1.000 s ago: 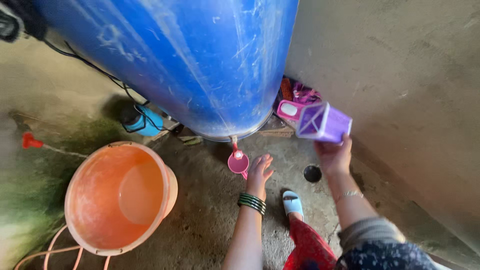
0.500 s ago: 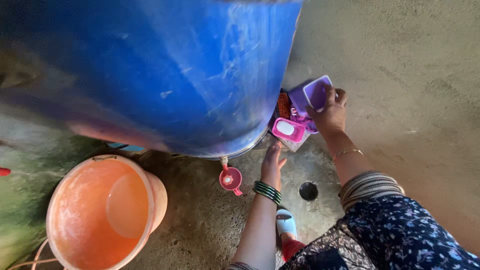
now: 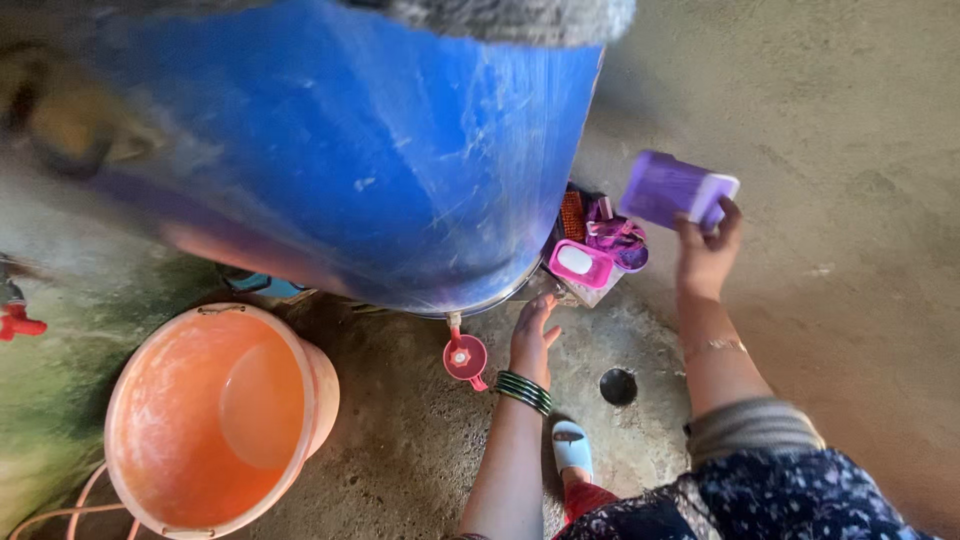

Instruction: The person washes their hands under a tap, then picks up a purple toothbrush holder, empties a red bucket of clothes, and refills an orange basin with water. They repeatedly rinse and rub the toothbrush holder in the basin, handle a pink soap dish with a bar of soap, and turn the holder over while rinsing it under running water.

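A: What are the hands doing?

B: The right hand [image 3: 706, 255] is raised and gripping a purple lid [image 3: 676, 190], fingers wrapped round its lower edge, holding it up clear of the floor. The left hand [image 3: 531, 335] hangs lower, fingers loosely spread and empty, reaching toward the foot of the blue drum [image 3: 340, 160]. There are green bangles [image 3: 524, 390] on that wrist.

A: What lies nearest the left hand?

B: Just to its left, a small pink cup [image 3: 466, 357] sits right under the tap [image 3: 453, 322] at the drum's base. The fingers are near the cup but apart from it. Whether water is running, I cannot tell.

A: And below the right hand?

B: A pink soap box [image 3: 580, 263] lies open on the floor with a white bar in it, tucked against the drum. Beside it is a purple scrubber bundle [image 3: 618, 238] and something orange behind.

A: So how far along does it look?

B: I would judge it early. The lid is off and in hand, the soap is untouched in its box, and the cup has not been picked up.

A: Further out?

B: A floor drain [image 3: 618, 386] lies between the two forearms, a white sandal [image 3: 572, 447] below it. Well off to the left of both hands stands an orange bucket [image 3: 215, 420], which looks to hold some water.
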`<action>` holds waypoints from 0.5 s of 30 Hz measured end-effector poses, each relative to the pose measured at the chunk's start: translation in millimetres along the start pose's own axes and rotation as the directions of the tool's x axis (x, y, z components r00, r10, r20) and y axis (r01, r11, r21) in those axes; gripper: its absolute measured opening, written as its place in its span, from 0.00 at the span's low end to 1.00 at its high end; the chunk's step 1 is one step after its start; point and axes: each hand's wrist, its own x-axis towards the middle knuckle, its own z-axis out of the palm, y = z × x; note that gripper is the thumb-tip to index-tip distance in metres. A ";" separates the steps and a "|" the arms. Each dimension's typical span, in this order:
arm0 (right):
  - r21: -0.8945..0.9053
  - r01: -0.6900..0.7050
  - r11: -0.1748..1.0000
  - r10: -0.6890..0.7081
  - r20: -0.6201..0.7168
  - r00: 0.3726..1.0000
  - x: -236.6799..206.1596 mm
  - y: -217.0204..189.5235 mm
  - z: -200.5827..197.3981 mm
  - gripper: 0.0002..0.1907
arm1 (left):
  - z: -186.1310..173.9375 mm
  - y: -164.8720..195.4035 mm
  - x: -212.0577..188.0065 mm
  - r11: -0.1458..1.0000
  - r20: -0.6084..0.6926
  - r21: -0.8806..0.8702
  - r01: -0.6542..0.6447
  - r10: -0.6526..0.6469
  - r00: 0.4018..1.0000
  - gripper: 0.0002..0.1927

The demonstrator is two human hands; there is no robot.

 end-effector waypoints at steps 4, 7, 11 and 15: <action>0.561 -0.369 0.741 0.376 0.108 0.920 -56.7 -26.3 -39.8 0.22 | -14.3 1.5 -31.0 0.999 0.048 0.036 -0.018 0.017 0.999 0.25; 0.521 -0.567 0.638 0.476 0.312 0.822 -118.0 -65.2 -51.1 0.27 | -26.1 2.9 -60.1 0.994 0.088 0.104 -0.012 0.003 0.996 0.27; 0.457 -0.741 0.492 0.493 0.555 0.670 -209.1 -107.6 -27.9 0.29 | -58.5 12.8 -115.3 0.992 0.169 0.053 -0.118 0.107 0.980 0.34; 0.354 -0.880 0.317 0.447 0.762 0.468 -288.3 -135.6 4.5 0.26 | -99.5 38.1 -183.6 0.964 0.221 -0.026 -0.263 0.263 0.939 0.44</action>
